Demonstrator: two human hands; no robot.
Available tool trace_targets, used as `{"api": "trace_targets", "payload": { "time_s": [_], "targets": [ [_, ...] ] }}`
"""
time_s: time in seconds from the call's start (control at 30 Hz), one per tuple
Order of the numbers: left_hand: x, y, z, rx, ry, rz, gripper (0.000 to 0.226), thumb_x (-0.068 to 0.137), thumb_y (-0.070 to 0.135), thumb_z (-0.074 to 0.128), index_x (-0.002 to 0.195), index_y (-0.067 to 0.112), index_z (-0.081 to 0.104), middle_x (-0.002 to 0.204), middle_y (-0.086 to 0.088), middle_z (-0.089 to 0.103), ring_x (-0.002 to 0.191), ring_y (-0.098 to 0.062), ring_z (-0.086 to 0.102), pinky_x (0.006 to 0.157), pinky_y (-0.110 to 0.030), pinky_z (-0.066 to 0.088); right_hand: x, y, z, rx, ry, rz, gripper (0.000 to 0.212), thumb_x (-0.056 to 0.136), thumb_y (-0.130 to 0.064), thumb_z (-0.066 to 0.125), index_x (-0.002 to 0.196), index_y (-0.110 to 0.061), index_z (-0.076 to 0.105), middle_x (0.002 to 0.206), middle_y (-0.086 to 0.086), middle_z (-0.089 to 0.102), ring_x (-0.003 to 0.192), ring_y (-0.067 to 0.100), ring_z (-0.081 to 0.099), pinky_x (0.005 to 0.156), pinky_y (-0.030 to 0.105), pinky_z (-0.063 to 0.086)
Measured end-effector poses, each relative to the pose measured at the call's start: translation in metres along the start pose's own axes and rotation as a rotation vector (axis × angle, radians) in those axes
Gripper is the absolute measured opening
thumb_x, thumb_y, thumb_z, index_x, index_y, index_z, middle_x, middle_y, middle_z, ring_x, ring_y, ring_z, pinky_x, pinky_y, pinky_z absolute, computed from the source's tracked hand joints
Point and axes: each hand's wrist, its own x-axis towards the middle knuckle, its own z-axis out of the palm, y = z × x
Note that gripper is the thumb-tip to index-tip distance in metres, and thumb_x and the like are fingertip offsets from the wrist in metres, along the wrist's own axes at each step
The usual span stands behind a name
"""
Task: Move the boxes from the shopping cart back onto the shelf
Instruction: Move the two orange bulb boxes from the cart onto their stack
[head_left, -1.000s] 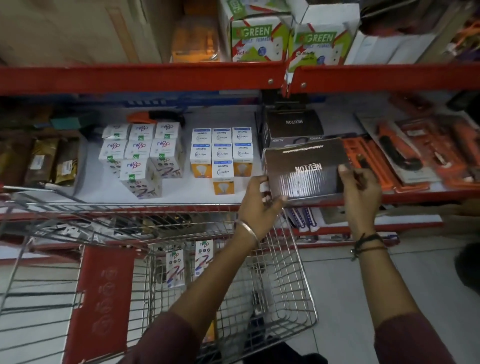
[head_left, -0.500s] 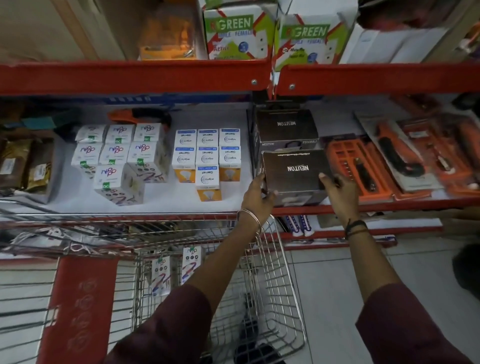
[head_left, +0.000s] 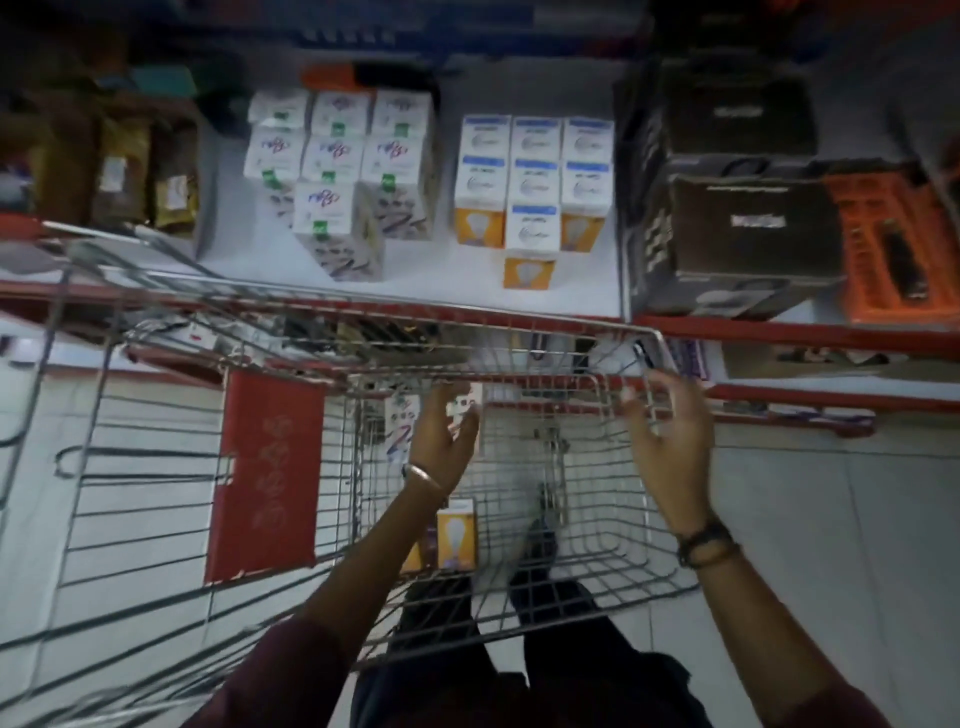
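The black box now stands on the white shelf, in front of another black box. Both my hands are off it and hang over the wire shopping cart. My left hand is open inside the basket, next to a white bulb box standing at the far wall. My right hand is open over the cart's right rim. An orange bulb box lies on the cart's bottom near my left forearm.
White bulb boxes and orange-and-white bulb boxes stand in rows on the shelf. An orange tool pack lies right of the black box. The cart's red flap is to the left. Pale floor tiles lie below.
Both hands set the black box on the shelf, let it go and dropped down to the cart. My view tilted downward.
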Motion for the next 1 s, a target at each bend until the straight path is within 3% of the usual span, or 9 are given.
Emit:
{"api": "trace_targets", "payload": {
  "time_s": [0.07,0.13,0.27,0.43,0.53,0.7,0.83,0.93,1.0],
  "targets": [
    [-0.014,-0.048,-0.011,0.11,-0.062,-0.138,0.05,0.081,0.042,0.046,0.109,0.003,0.053,0.105,-0.02,0.06,0.097,-0.034,0.059,0.081,-0.044,0.05,-0.029,0.005,0.044,0.003,-0.276,0.051,0.026,0.089,-0.026,0.06,0.106,-0.007,0.06,0.109,0.012,0.064,0.098,0.018,0.058,0.085,0.019,0.046],
    [-0.024,-0.09,-0.019,0.23,-0.223,-0.342,0.056,0.079,0.039,0.05,0.115,-0.004,0.05,0.114,-0.028,0.058,0.107,-0.04,0.055,0.09,-0.046,0.046,-0.049,0.015,0.088,-0.025,-0.688,0.189,0.028,0.092,-0.024,0.059,0.115,-0.007,0.057,0.121,0.011,0.06,0.11,0.021,0.058,0.094,0.031,0.047],
    [-0.035,-0.153,-0.027,0.486,-0.529,-0.553,0.073,0.082,0.036,0.052,0.137,-0.004,0.027,0.14,-0.028,0.039,0.129,-0.039,0.039,0.107,-0.04,0.033,-0.069,0.042,0.171,-0.221,-1.269,0.318,0.064,0.095,-0.032,0.053,0.146,-0.007,0.024,0.154,0.015,0.028,0.139,0.031,0.033,0.113,0.045,0.032],
    [-0.033,-0.208,-0.033,0.629,-0.759,-0.513,0.077,0.09,0.025,0.054,0.143,-0.002,0.006,0.156,-0.021,0.007,0.145,-0.03,0.009,0.118,-0.033,0.009,-0.086,0.073,0.233,-0.588,-1.366,0.221,0.079,0.093,-0.041,0.052,0.151,-0.015,0.004,0.159,0.015,0.009,0.144,0.036,0.017,0.115,0.05,0.023],
    [-0.027,-0.227,-0.034,0.642,-0.862,-0.527,0.068,0.091,0.029,0.052,0.143,0.001,0.018,0.157,-0.02,0.006,0.146,-0.029,0.003,0.12,-0.035,0.004,-0.094,0.082,0.249,-0.618,-1.41,0.245,0.084,0.092,-0.039,0.055,0.151,-0.015,0.0,0.161,0.014,0.001,0.147,0.033,0.007,0.118,0.05,0.016],
    [-0.007,-0.228,-0.04,0.534,-0.813,-0.589,0.056,0.084,0.015,0.063,0.132,-0.002,0.04,0.143,-0.022,0.041,0.132,-0.034,0.039,0.111,-0.036,0.034,-0.105,0.08,0.259,-0.611,-1.368,0.2,0.085,0.09,-0.036,0.059,0.148,-0.001,0.007,0.159,0.021,0.005,0.145,0.034,0.016,0.117,0.04,0.021],
    [-0.001,-0.232,-0.048,0.512,-0.968,-0.593,0.077,0.08,0.015,0.069,0.138,0.001,0.022,0.142,-0.022,0.041,0.129,-0.035,0.043,0.105,-0.039,0.041,-0.098,0.065,0.255,-0.547,-1.363,0.205,0.086,0.088,-0.028,0.063,0.147,0.001,0.008,0.157,0.021,0.017,0.144,0.033,0.022,0.117,0.038,0.023],
    [0.002,-0.223,-0.053,0.549,-0.967,-0.54,0.06,0.075,0.018,0.073,0.121,0.003,0.038,0.12,-0.017,0.054,0.11,-0.031,0.053,0.086,-0.039,0.046,-0.085,0.056,0.253,-0.543,-1.345,0.165,0.074,0.08,-0.024,0.072,0.137,0.0,0.03,0.139,0.021,0.044,0.124,0.035,0.046,0.097,0.038,0.042],
    [0.003,-0.213,-0.057,0.541,-0.951,-0.47,0.058,0.071,0.018,0.076,0.118,0.005,0.045,0.117,-0.015,0.052,0.11,-0.03,0.051,0.089,-0.036,0.043,-0.077,0.053,0.248,-0.526,-1.34,0.168,0.073,0.075,-0.026,0.076,0.129,-0.001,0.035,0.131,0.02,0.048,0.116,0.034,0.051,0.081,0.034,0.04]
  ]
}}
